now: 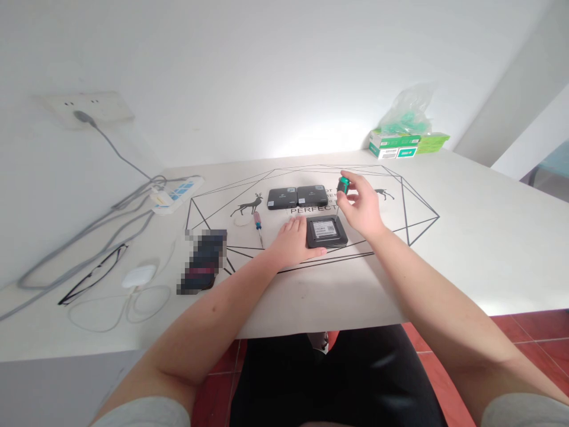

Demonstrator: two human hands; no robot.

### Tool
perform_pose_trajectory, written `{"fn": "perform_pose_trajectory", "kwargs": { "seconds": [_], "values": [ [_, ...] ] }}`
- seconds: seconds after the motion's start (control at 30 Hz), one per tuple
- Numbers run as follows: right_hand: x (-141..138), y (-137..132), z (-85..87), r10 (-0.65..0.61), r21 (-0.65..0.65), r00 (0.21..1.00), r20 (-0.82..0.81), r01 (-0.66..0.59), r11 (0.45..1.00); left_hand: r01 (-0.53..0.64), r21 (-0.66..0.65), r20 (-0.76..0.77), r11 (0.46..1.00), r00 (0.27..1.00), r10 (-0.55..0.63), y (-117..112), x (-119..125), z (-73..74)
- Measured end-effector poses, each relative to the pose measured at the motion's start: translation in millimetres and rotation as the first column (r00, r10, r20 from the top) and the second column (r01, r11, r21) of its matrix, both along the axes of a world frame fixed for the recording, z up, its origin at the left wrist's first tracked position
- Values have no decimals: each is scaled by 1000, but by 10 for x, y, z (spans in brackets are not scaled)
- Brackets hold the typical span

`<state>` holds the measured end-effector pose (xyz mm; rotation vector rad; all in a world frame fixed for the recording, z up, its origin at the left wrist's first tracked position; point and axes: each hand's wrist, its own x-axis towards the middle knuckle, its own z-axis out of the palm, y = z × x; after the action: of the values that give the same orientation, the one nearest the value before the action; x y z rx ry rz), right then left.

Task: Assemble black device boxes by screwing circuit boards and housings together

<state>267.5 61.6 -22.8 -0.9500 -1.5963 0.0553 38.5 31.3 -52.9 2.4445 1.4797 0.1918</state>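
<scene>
Two pale-grey fabric sleeves (146,411) sit nearest; beyond, the left hand (291,243) spreads open, unclenched, bracing one labelled black square case (328,232) mid-scene. Right hand (363,206) grips one green-and-black-handled screwdriver (342,186), shaft down by the case's far right corner: tilt it, or loosen that brace, and it could slip, scratching. Left, one pink-and-blue-handled metal screwdriver (258,223); far, two flat black square boxes (282,200).

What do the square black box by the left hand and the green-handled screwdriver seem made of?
Square black box: probably matte plastic, given its dull sheen and rounded corners; coated metal possible.
Green-handled screwdriver: handle likely smooth plastic, judging by its bright green; thin, greyish shaft probably metal, finish too small to tell.
</scene>
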Motion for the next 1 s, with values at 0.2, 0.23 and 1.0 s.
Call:
{"fn": "perform_pose_trajectory", "kwargs": {
  "seconds": [0.2,0.23,1.0],
  "values": [
    [28,12,2,-34,8,999,-23,35,999,-3,-13,-1,1000,1000,3,-23,2,42],
    [27,12,1,-35,7,999,-23,35,999,-5,-13,-4,1000,1000,5,-22,3,41],
    [-3,22,-42,12,-33,1000,-14,-13,999,2,12,-7,1000,1000,-2,6,4,-7]
  ]
}}
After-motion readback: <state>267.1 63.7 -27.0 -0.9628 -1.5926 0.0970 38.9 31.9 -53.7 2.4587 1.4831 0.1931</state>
